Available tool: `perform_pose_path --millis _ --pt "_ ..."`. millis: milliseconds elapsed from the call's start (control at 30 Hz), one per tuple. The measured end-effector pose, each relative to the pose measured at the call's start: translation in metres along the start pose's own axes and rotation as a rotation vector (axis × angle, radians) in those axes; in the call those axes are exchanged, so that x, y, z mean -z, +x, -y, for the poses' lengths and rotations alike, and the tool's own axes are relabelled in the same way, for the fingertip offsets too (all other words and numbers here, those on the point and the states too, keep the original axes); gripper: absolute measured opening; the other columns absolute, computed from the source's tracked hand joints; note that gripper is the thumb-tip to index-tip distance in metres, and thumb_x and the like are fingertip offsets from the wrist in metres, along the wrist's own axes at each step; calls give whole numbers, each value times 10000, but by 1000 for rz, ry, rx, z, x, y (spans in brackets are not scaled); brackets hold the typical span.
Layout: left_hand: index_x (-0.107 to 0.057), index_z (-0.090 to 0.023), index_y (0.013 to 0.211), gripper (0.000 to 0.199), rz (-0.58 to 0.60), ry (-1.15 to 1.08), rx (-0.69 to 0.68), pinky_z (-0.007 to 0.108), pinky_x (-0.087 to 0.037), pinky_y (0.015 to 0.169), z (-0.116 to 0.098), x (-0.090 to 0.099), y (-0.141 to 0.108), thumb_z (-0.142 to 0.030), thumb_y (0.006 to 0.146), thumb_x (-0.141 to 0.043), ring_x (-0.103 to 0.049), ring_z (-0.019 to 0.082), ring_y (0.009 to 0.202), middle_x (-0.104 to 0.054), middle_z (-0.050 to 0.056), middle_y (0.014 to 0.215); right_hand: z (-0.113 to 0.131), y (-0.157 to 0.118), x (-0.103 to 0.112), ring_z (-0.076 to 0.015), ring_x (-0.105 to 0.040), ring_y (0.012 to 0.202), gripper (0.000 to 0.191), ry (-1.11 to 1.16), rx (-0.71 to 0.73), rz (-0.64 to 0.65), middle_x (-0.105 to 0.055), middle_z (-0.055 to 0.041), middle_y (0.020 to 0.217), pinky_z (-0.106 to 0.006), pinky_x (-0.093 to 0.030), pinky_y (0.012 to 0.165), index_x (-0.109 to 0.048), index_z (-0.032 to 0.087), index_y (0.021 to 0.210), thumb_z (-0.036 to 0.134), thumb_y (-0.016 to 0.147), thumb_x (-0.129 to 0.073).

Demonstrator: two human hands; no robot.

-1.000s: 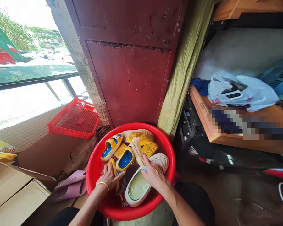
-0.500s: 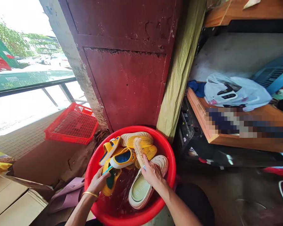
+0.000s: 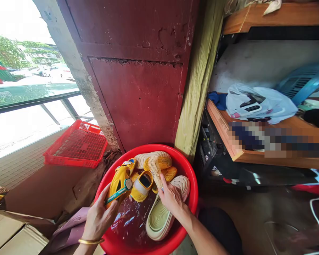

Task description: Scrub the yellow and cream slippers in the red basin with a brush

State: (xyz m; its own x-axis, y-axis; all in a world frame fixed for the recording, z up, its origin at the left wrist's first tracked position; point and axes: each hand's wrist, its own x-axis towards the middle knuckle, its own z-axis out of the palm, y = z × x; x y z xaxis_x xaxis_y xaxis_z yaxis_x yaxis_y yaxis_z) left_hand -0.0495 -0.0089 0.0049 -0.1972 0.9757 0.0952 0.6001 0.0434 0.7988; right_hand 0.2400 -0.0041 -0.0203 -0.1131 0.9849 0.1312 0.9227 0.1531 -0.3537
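Observation:
My left hand (image 3: 102,212) is closed round a yellow clog with a teal strap (image 3: 119,185), held tilted over the left side of the red basin (image 3: 194,193). In my right hand (image 3: 173,199) is a scrubbing brush (image 3: 156,170), gripped by its handle, the pale bristles pointing away from me. Beneath that hand lies a cream clog (image 3: 158,222) with a green insole. Another yellow clog (image 3: 141,189) sits in the middle of the basin. Behind it, yellow soles (image 3: 163,162) and a second cream shoe (image 3: 143,157) lean by the far rim. Water glistens in the basin's bottom.
A red plastic crate (image 3: 77,143) and cardboard (image 3: 29,187) lie to the left, with a purple slipper (image 3: 69,230) beside the basin. A maroon door (image 3: 138,106) stands behind. To the right, a wooden shelf (image 3: 239,156) bears a white plastic bag (image 3: 263,102).
My left hand has raised the yellow clog and turned it so its strap shows. The middle yellow clog has shifted and tipped. My right hand keeps the brush in nearly the same place.

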Motion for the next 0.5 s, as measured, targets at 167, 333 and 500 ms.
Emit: perform_pose_path --millis 167,333,500 --pt "-464 -180 1487 972 98 -316 64 422 -544 1010 -10 -12 0 -682 683 -681 -634 370 1243 -683 112 1372 -1 -5 -6 -245 -748 864 669 11 -24 -74 -780 -145 984 -298 -555 755 -286 123 1602 195 966 -479" --pt "-453 -177 1495 992 234 -470 126 434 -554 1013 -16 -60 -5 -696 684 -693 -638 367 1255 -670 129 1391 -5 -4 -15 -244 -753 848 638 63 1 -195 -780 -154 1002 -302 -575 759 -354 99 1573 187 949 -452" --pt "-509 -185 1450 826 230 -390 -1 459 -350 1211 -7 -88 -10 -564 735 -670 -436 348 1459 -606 137 1467 6 -11 -16 -258 -748 877 631 119 141 -272 -776 -125 997 -347 -599 772 -366 171 1581 152 951 -376"
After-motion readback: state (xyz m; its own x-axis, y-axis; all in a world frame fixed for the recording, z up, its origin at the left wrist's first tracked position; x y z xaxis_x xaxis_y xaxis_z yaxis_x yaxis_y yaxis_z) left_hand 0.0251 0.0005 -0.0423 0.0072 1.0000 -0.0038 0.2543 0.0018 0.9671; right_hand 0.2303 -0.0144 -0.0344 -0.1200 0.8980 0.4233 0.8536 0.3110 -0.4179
